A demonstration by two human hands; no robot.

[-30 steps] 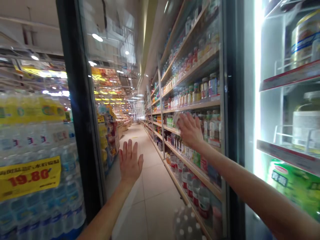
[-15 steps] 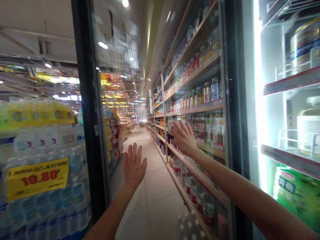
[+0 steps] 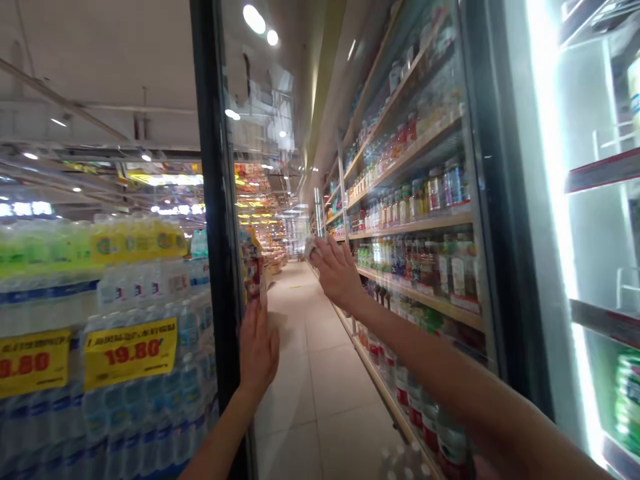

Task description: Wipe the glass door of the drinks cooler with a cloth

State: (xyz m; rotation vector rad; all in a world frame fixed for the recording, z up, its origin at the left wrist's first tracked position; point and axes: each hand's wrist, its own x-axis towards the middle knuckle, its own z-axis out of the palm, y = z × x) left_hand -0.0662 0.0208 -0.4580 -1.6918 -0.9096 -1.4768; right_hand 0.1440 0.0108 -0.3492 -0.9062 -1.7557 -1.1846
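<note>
Setting: a supermarket aisle, seen from the person's own head through an open cooler door.
Glass door (image 3: 300,133): a tall clear pane standing upright, with its long axis running floor to ceiling. It is swung out from the cooler, so its flat face meets the viewer and the aisle shows through it.
Door frame (image 3: 213,200): a dark vertical bar at the pane's left edge, running from top to bottom of the view. A second dark bar on the right joins the door to the cooler.
Left hand (image 3: 257,347): low and left of centre, back toward the viewer. The fingers are straight, close together and pointing up. The palm lies flat on the glass just beside the dark bar and grips nothing.
Right hand (image 3: 337,270): higher and near the middle of the pane, its arm reaching in from the lower right. The fingers are stretched out and slightly spread, angled up and to the left, pinning a cloth to the glass.
Cloth (image 3: 310,245): a small pale wad at the right fingertips, touching the pane. It is mostly hidden by the fingers, so its shape and direction cannot be told.
Cooler interior (image 3: 605,170): brightly lit shelves at the far right.
Water bottles (image 3: 140,300): stacked packs to the left of the door, carrying yellow price tags (image 3: 130,352) that read 19.80.
Aisle shelves (image 3: 415,223): long rows of bottled drinks seen through the glass, receding beside a pale tiled floor (image 3: 320,373).
</note>
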